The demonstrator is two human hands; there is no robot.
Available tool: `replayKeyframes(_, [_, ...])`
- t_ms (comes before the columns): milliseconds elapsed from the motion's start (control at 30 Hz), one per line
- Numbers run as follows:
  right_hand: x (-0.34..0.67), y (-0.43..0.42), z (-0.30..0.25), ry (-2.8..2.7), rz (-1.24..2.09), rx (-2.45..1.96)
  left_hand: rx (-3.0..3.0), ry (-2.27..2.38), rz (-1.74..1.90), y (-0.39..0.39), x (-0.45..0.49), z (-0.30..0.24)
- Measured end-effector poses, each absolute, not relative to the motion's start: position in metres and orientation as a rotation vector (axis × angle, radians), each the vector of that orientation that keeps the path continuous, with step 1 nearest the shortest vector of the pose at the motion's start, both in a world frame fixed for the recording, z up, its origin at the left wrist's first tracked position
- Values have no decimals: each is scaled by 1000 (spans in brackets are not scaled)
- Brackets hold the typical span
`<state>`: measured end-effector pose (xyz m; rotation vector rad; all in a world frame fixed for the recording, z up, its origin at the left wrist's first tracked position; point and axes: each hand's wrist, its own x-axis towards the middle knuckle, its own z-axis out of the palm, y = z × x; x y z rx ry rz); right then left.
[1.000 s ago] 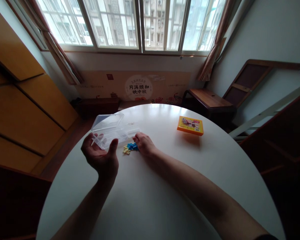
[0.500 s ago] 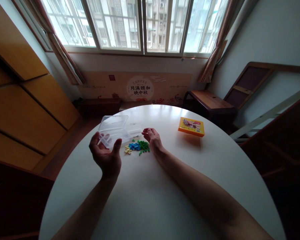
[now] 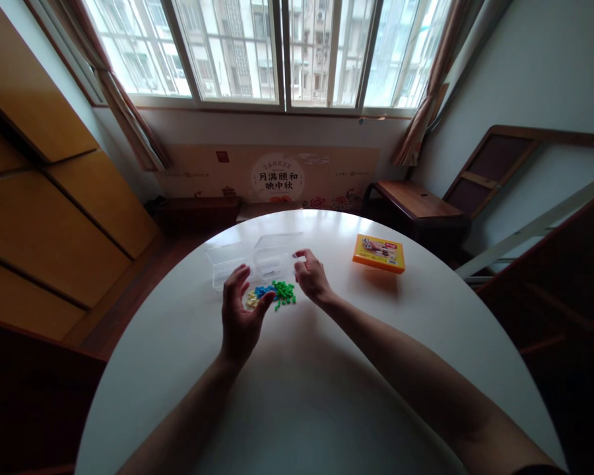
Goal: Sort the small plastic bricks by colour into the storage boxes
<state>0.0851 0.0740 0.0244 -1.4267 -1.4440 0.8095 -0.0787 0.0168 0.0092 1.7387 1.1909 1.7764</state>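
Note:
Small toy pieces lie loose on the white table (image 3: 297, 396) in heaps sorted by colour: green pieces (image 3: 284, 293), blue pieces (image 3: 263, 290) and pale yellow pieces (image 3: 251, 299). My left hand (image 3: 241, 313) is open beside the heaps, thumb and fingers apart, and partly covers the yellow and blue ones. Behind it rests a clear plastic box (image 3: 222, 270) with its lid raised. A second clear box (image 3: 271, 262) stands to its right, also with the lid up. Close to that box's right side, my right hand (image 3: 311, 276) has loosely bent fingers with a gap between them.
An orange-yellow box (image 3: 379, 253) with a printed top lies toward the right rear of the table. A wooden chair (image 3: 418, 201) stands beyond the table's edge at the right. Wooden cabinets (image 3: 54, 218) line the left side.
My left hand has let go of the left clear box, which was tilted and now sits on the table. That hand has moved right to the heaps. The right hand has shifted slightly right.

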Motion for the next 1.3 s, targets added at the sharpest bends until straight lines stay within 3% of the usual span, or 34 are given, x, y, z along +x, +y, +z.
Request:
replayKeyframes(100, [107, 95, 30, -1522, 546, -1825, 1758, 1274, 1800, 16, -83, 10])
replayKeyframes(333, [105, 123, 30, -1674, 384, -2123, 1786, 1367, 1818, 20, -95, 15])
replayKeyframes(833, [94, 122, 29, -1948, 445, -1907, 1802, 1435, 1843, 25, -94, 13])
replayKeyframes(1033, [190, 87, 54, -2033, 155, -1495, 1876, 1422, 1830, 21, -80, 14])
replayKeyframes(1133, [265, 83, 64, -2091, 18, -1609, 1941, 1412, 1827, 16, -70, 18])
replayKeyframes(1300, [348, 84, 59, -2270, 94, -1869, 2074, 1384, 1808, 7, -59, 27])
